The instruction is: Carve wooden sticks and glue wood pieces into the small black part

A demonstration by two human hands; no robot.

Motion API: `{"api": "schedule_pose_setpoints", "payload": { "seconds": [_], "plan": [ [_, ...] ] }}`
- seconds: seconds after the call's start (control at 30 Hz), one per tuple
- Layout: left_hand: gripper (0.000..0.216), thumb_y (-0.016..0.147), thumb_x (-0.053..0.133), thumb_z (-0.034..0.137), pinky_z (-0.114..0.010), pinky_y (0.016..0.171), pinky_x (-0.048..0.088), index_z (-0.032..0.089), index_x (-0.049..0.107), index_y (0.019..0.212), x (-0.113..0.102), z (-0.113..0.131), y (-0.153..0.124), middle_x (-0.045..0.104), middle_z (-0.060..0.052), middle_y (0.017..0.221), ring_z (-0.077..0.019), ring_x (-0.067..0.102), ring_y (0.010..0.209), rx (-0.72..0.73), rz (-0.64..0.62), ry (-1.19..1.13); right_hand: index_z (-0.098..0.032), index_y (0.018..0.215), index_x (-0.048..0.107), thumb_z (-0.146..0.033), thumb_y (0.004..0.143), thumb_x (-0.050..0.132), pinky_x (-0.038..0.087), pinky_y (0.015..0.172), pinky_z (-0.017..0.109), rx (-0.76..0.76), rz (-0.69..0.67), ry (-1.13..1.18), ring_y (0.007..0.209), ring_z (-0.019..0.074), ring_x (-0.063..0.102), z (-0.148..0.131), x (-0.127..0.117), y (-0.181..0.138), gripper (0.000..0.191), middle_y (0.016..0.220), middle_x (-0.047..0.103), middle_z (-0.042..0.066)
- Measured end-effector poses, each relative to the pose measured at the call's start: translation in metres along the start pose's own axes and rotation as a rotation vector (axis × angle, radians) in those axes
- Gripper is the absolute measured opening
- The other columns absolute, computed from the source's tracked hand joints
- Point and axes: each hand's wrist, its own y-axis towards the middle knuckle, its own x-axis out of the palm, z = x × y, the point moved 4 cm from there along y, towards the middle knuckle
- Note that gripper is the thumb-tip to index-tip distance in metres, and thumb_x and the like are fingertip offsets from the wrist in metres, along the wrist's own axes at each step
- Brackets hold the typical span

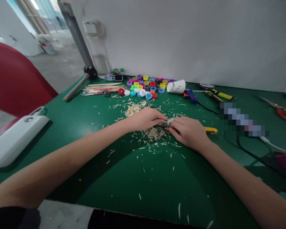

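Both my hands rest on a green table (pixel 124 178) in a scatter of pale wood shavings (pixel 154 133). My left hand (pixel 146 119) lies knuckles up, fingers curled and pinched toward the right. My right hand (pixel 187 132) is closed round a yellow-handled knife (pixel 211 129), whose yellow end sticks out to the right. The fingertips of both hands meet over the shavings, and a small thing seems pinched between them, too hidden to name.
Several coloured bottle caps (pixel 146 86) lie at the back, with wooden sticks (pixel 102 87), a hammer (pixel 79 84), a tipped paper cup (pixel 176 86), a blue glue gun (pixel 190 95), yellow-black tools (pixel 219 94) and red scissors (pixel 284 114). A white device (pixel 14 140) lies left.
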Motion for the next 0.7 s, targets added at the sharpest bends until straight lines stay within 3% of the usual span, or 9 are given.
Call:
{"api": "schedule_pose_setpoints", "payload": {
  "seconds": [0.33,0.5,0.7],
  "plan": [
    [0.026,0.092,0.047,0.025,-0.025,0.072,0.047,0.021,0.069,0.105,-0.0001,0.0002,-0.0001,0.072,-0.004,0.099,-0.0133,0.065,0.084,0.008,0.0,-0.021,-0.018,0.077,0.058,-0.035,0.093,0.044,0.028,0.056,0.027,0.005,-0.035,0.035,0.065,0.0137,0.049,0.0002,0.0001,0.0022,0.028,0.072,0.06,0.001],
    [0.025,0.091,0.048,0.03,-0.024,0.07,0.047,0.02,0.058,0.112,0.0001,-0.0039,-0.0029,0.071,-0.003,0.099,-0.0138,0.065,0.086,-0.078,0.008,-0.095,-0.017,0.074,0.057,-0.036,0.093,0.044,0.028,0.056,0.027,0.008,0.015,-0.019,0.064,0.014,0.048,-0.0002,-0.0017,0.0009,0.029,0.068,0.057,0.002],
    [0.013,0.087,0.051,0.03,-0.023,0.072,0.047,0.019,0.049,0.094,-0.0002,-0.0063,-0.0052,0.066,-0.003,0.093,-0.0149,0.063,0.096,-0.128,0.035,-0.173,-0.018,0.072,0.055,-0.037,0.093,0.043,0.027,0.056,0.026,0.01,-0.009,0.01,0.064,0.0132,0.047,-0.0001,-0.001,0.0016,0.031,0.068,0.058,0.001]
  ]
}}
